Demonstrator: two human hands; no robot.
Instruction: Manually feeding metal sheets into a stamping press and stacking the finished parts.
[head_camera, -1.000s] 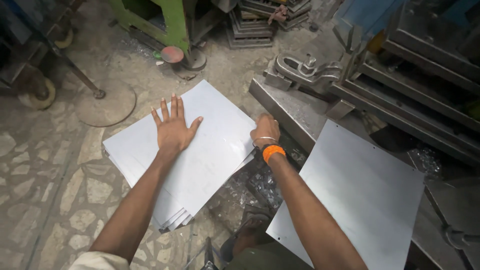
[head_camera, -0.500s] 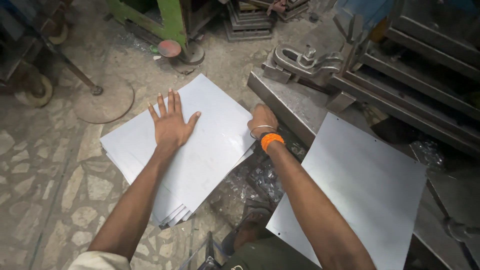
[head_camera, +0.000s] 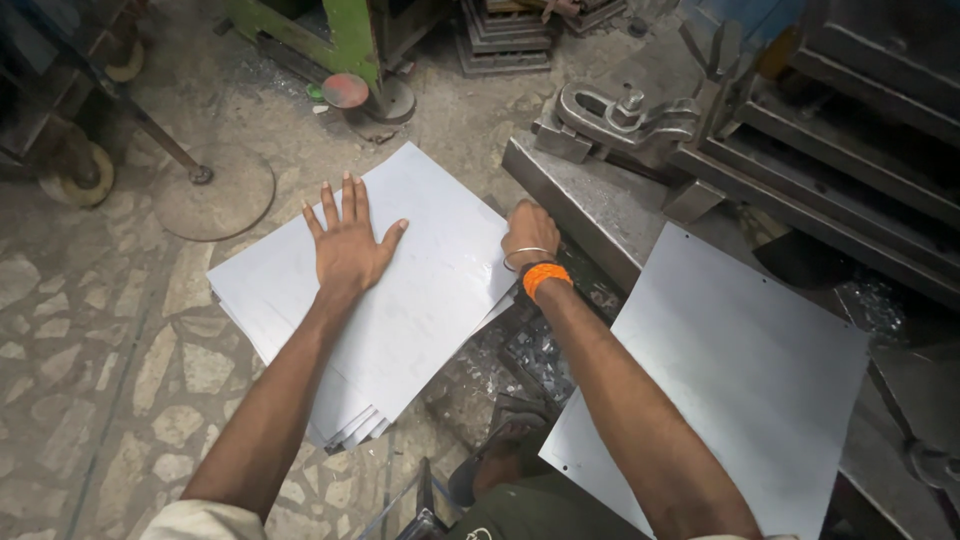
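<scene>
- Left hand (head_camera: 348, 240): flat, fingers spread, released, pressing on top of the stack of metal sheets (head_camera: 420, 300).
- Right hand (head_camera: 530, 232): grasping the stack's edge at 3 o'clock.
- Stack lies on the stone floor (head_camera: 90, 350); separate sheet (head_camera: 730, 370) at 4 o'clock.

Brightness: dim workshop, soft even daylight.
Glare: pale sheen on the stack of metal sheets (head_camera: 400, 290) and the single sheet (head_camera: 730, 380).
Shadows: faint, deepest under the machine (head_camera: 800, 110).
Sharpness: centre crisp; corners stretched and slightly soft.
</scene>
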